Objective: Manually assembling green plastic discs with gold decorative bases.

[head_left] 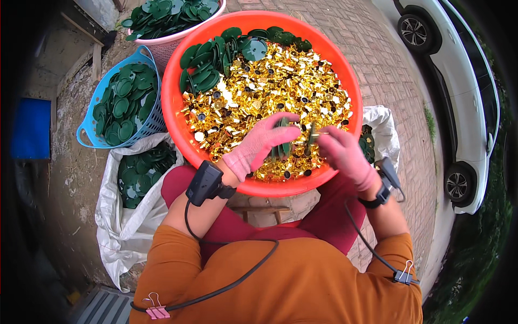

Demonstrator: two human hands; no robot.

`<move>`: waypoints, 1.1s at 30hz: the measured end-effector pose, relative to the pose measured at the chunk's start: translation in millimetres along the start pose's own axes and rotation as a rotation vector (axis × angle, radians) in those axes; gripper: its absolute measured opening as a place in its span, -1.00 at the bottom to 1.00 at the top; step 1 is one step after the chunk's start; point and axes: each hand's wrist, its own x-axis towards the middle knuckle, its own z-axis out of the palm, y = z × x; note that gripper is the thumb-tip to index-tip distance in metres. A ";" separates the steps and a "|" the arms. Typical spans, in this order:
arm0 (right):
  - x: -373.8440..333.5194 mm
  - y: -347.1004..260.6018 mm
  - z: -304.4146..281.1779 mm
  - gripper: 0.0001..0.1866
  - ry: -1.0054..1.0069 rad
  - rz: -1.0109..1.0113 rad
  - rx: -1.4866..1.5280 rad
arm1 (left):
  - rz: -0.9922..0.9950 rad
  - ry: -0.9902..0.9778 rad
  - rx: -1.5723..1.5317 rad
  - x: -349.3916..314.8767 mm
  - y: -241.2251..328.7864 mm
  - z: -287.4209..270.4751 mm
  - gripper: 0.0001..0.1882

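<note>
Over the near side of a large round orange-red tub (353,92), both my hands work in pink gloves. My left hand (253,144) is closed around a few thin green plastic discs (284,143) held on edge. Facing it, my right hand (345,156) is slightly blurred, its fingertips pinched at a small gold piece (322,133). That piece meets another green disc (310,141), which stands upright between the hands. Shiny gold foil-like pieces (264,86), some with dark round caps, fill the tub beneath. Loose green discs (202,62) are heaped along its far left rim.
A blue basket (90,116) and a pink basket (162,51), both full of green discs, stand to the left. White woven sacks (116,216) (386,129) with more discs flank the tub. A white car (458,97) is parked right on the brick paving.
</note>
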 end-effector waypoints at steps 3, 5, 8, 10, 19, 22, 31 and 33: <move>-24.9 20.2 -70.2 -0.74 0.350 -0.089 -0.475 | -0.061 -0.104 -0.281 4.7 0.4 -4.5 -0.53; -38.5 23.4 -93.1 -0.60 0.530 0.029 -1.028 | -0.105 -0.184 -0.489 8.0 -2.1 -8.6 -0.56; -16.1 31.1 -83.9 -0.52 0.509 -0.140 -0.958 | -0.145 -0.230 -0.697 9.1 -12.4 -11.0 -0.54; 21.0 41.3 -67.0 -0.49 0.458 -0.209 -0.923 | -0.174 -0.262 -0.904 15.3 -20.0 -14.0 -0.51; 73.5 53.7 -44.6 -0.73 0.489 -0.241 -0.771 | -0.100 -0.112 -0.738 19.3 -16.3 -11.5 -0.69; 39.4 23.0 -11.9 -0.75 0.126 -0.226 -0.021 | -0.122 -0.093 -0.668 22.1 -13.5 -5.1 -0.64; 17.7 -2.5 30.9 -0.62 -0.068 -0.251 0.215 | -0.177 -0.175 -0.644 8.6 -5.0 -3.4 -0.69; 18.8 -3.0 29.3 -0.58 -0.051 -0.261 0.256 | -0.233 -0.118 -0.555 6.4 -1.4 -4.1 -0.68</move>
